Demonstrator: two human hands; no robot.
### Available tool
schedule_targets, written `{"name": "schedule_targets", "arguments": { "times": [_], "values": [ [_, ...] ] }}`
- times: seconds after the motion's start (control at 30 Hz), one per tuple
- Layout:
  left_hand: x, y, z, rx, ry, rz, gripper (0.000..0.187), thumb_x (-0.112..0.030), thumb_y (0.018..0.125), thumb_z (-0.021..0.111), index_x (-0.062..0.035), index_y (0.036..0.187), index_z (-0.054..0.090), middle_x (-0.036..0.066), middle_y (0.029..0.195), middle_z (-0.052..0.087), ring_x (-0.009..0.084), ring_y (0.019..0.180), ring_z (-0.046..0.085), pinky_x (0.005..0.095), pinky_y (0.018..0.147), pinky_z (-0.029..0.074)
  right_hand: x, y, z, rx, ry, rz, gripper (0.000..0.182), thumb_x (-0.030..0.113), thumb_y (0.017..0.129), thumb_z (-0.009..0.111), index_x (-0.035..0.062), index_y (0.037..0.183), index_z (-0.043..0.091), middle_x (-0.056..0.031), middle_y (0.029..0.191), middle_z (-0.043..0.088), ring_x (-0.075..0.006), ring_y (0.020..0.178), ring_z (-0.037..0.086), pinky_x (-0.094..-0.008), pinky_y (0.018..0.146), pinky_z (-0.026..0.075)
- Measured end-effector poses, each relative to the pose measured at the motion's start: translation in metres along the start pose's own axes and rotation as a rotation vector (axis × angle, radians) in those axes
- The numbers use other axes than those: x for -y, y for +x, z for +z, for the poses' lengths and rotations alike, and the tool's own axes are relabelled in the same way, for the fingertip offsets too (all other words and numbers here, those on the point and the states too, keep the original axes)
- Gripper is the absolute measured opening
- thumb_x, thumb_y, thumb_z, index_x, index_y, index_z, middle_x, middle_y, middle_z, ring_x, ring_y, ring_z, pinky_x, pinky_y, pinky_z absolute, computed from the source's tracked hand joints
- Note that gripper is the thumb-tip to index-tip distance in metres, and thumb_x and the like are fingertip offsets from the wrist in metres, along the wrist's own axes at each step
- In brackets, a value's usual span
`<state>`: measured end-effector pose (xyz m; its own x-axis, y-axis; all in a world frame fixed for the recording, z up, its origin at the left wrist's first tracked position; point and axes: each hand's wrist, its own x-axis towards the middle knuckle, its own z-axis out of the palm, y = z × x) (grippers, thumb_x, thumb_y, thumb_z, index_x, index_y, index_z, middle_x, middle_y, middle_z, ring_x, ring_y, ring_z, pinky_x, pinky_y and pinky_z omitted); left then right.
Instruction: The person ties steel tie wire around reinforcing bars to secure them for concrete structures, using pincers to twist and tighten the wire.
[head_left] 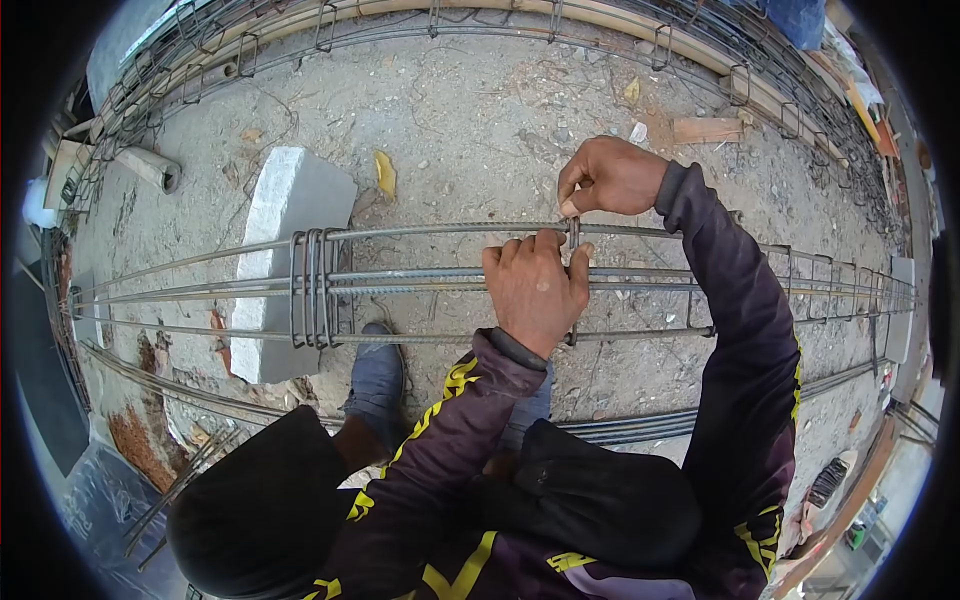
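Observation:
Long steel reinforcing bars [430,272] run across the view, joined by square wire stirrups. My left hand [538,293] closes over the middle of the cage, its thumb against a stirrup [574,238] and fingers curled over the upper bars. Just above, my right hand [612,178] pinches at that stirrup's top corner; whatever sits between its fingertips is too small to make out. Several more stirrups [313,288] are bunched together to the left. Beneath them a pale block [275,210] supports the bars.
Finished-looking rebar cages and a bamboo pole [390,8] lie along the far side. More loose bars [640,428] lie near my feet. My shoe [376,380] stands beside the block. A brick-coloured piece [707,130] and dry leaves [385,174] lie on the dirt.

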<state>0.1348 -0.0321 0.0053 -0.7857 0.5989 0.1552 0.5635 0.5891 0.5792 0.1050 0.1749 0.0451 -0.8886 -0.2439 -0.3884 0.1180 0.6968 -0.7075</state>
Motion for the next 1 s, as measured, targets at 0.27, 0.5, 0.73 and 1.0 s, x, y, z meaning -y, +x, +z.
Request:
{"name": "schedule_targets", "arguments": {
  "times": [0.27, 0.5, 0.73, 1.0],
  "values": [
    [-0.006, -0.003, 0.007, 0.008, 0.004, 0.034, 0.021, -0.023, 0.089, 0.066, -0.0044, 0.080, 0.062, 0.013, 0.067, 0.065, 0.0286, 0.064, 0.060, 0.0408, 0.068, 0.036, -0.003, -0.002, 0.001, -0.016, -0.016, -0.009, 0.020, 0.019, 0.080, 0.076, 0.0034, 0.093, 0.076, -0.0100, 0.077, 0.072, -0.0190, 0.070, 0.064, -0.0342, 0.068, 0.050],
    [-0.008, -0.004, 0.013, -0.055, 0.027, 0.051, 0.019, -0.020, 0.089, 0.065, -0.0053, 0.081, 0.057, 0.011, 0.068, 0.062, 0.0287, 0.064, 0.058, 0.0408, 0.069, 0.036, 0.016, -0.032, -0.013, -0.011, -0.458, -0.002, 0.015, 0.011, 0.083, 0.069, 0.0021, 0.095, 0.069, -0.0147, 0.090, 0.069, -0.0320, 0.086, 0.067, -0.0435, 0.075, 0.052],
    [-0.008, -0.007, 0.013, -0.043, 0.043, 0.054, 0.017, -0.019, 0.089, 0.065, -0.0048, 0.086, 0.057, 0.011, 0.074, 0.060, 0.0284, 0.069, 0.057, 0.0412, 0.069, 0.036, 0.022, -0.034, -0.002, -0.238, -0.741, -0.238, 0.013, 0.003, 0.082, 0.065, 0.0041, 0.094, 0.059, -0.0108, 0.092, 0.059, -0.0309, 0.088, 0.064, -0.0419, 0.078, 0.052],
    [-0.007, -0.009, 0.014, -0.056, 0.056, 0.061, 0.018, -0.019, 0.088, 0.066, -0.0049, 0.086, 0.056, 0.010, 0.074, 0.059, 0.0276, 0.072, 0.057, 0.0416, 0.071, 0.036, 0.029, 0.001, -0.004, -0.141, -0.806, -0.580, 0.014, 0.002, 0.080, 0.066, 0.0075, 0.091, 0.061, -0.0062, 0.092, 0.061, -0.0250, 0.095, 0.060, -0.0370, 0.082, 0.052]
  ]
}}
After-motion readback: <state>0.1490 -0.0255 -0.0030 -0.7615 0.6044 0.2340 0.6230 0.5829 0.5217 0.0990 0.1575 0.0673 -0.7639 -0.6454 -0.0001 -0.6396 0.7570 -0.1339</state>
